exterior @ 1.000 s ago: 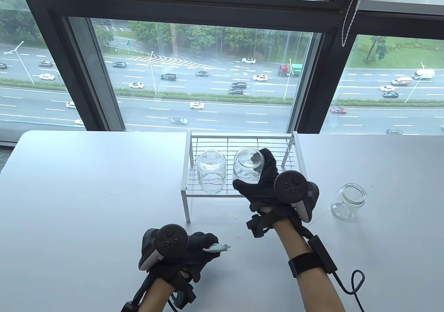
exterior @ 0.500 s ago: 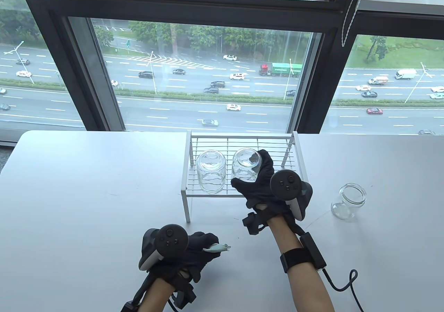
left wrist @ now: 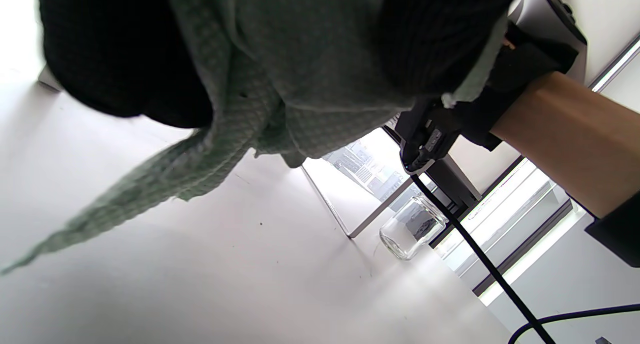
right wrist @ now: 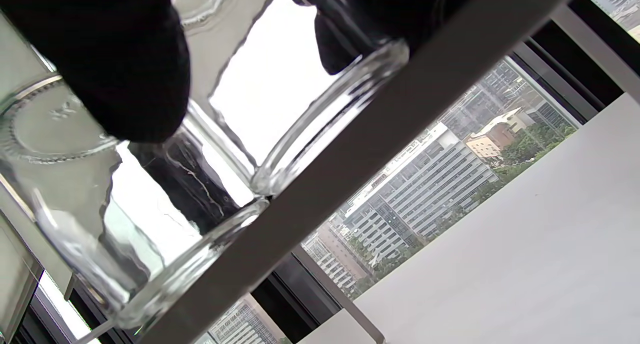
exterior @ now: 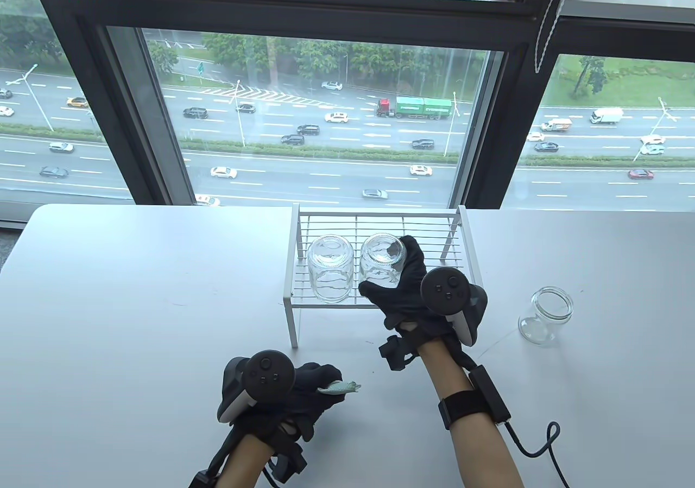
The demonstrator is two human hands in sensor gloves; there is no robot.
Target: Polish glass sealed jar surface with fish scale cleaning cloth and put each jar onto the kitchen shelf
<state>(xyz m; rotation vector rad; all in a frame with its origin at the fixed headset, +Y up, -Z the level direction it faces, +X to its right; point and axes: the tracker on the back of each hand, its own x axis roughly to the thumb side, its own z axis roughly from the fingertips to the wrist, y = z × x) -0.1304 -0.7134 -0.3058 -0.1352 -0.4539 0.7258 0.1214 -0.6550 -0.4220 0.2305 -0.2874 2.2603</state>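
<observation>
Jar (exterior: 381, 262) in right hand (exterior: 404, 292) grip on shelf (exterior: 380, 222), beside second jar (exterior: 329, 268)

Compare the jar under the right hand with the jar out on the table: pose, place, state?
The held jar stands mouth down on the shelf, gripped by the right hand. The table jar sits mouth up on the table, right of the shelf, untouched. Both are clear, lidless glass.

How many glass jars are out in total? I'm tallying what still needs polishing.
3. Two stand upside down on the wire shelf: the left jar, and the second jar gripped by the right hand. The third jar stands upright on the table, right of the shelf.
</observation>
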